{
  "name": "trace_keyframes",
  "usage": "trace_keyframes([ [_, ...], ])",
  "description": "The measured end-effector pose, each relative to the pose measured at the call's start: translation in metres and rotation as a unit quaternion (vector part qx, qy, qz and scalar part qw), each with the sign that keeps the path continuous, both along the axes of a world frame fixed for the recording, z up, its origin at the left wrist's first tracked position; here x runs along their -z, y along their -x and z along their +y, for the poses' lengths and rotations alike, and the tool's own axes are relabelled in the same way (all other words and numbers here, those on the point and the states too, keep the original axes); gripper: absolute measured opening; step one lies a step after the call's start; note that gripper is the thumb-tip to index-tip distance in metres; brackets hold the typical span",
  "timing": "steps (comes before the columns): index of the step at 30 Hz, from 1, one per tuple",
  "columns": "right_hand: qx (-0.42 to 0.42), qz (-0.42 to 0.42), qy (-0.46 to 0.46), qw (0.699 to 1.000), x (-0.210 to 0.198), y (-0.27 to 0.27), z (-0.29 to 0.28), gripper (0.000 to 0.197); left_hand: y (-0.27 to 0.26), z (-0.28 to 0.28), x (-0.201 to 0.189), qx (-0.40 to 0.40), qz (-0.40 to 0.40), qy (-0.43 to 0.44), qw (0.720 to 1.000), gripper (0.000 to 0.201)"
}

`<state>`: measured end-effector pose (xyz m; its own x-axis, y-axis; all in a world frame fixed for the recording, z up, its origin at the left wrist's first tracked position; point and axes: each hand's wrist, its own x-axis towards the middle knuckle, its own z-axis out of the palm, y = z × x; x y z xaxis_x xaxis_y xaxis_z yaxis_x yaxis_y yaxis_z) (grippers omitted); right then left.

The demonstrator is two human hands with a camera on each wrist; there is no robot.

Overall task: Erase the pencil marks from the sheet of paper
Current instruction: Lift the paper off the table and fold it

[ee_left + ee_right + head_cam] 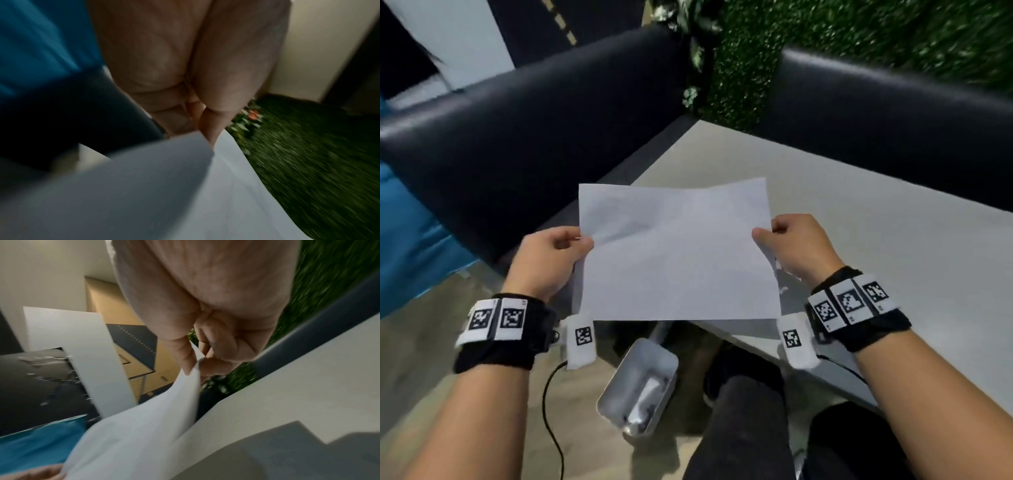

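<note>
Left hand (548, 260) pinched the sheet of paper (678, 253) at its left edge, thumb on top w/ fingers curled beneath; the left wrist view showed the fingertips (209, 129) pressed together on that edge. The sheet hung in mid-air btwn both hands, touching nothing else, over the near-left corner of the grey table (859, 222) and partly past its near edge. No pencil marks could be made out on the visible face; blur may have hidden faint ones. Right hand (798, 246) pinched the right edge the same way, thumb and forefinger closed on it.

Handling, as a judgement: very light, thin, floppy. It bowed and showed soft creases, so it prob. tears or crumples under hard rubbing. Edge pinches suit carrying; for erasing it likely needs to lie flat on the table w/ one palm pressing it beside the marks. On the floor below sat a metal tin (640, 387), contents unclear. No eraser identifiable.
</note>
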<state>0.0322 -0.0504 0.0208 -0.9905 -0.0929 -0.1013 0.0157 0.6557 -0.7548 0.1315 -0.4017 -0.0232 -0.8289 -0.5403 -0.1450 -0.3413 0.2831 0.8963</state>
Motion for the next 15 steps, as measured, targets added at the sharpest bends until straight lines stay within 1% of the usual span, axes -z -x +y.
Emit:
trace_keyframes([
  [2, 0.064, -0.006, -0.022, 0.998, -0.007, -0.002, 0.069, 0.04, 0.04, 0.059, -0.014, 0.078, 0.001, 0.029, 0.997, 0.023],
  [4, 0.124, -0.018, -0.037, 0.991, -0.005, -0.011, 0.134, 0.041, 0.071, 0.123, -0.019, 0.167, -0.02, 0.039, 0.985, 0.018],
  [6, 0.165, -0.036, -0.073, 0.983, 0.002, -0.025, 0.187, 0.039, 0.092, 0.183, -0.017, 0.247, -0.035, 0.093, 0.964, 0.009],
  [7, 0.178, -0.045, -0.092, 0.979, 0.006, -0.033, 0.208, 0.04, 0.099, 0.21, -0.016, 0.279, -0.039, 0.132, 0.95, 0.011],
  [9, 0.196, -0.07, -0.117, 0.971, 0.014, -0.047, 0.239, 0.046, 0.11, 0.252, -0.011, 0.319, -0.066, 0.192, 0.926, 0.01],
  [11, 0.207, -0.092, -0.133, 0.965, 0.022, -0.058, 0.26, 0.048, 0.114, 0.283, -0.005, 0.345, -0.093, 0.23, 0.905, 0.02],
  [13, 0.223, -0.104, -0.142, 0.959, 0.028, -0.064, 0.276, 0.044, 0.118, 0.302, 0.001, 0.359, -0.113, 0.256, 0.89, 0.016],
  [15, 0.229, -0.111, -0.155, 0.954, 0.035, -0.065, 0.288, 0.04, 0.121, 0.309, 0.007, 0.369, -0.129, 0.271, 0.88, 0.016],
])
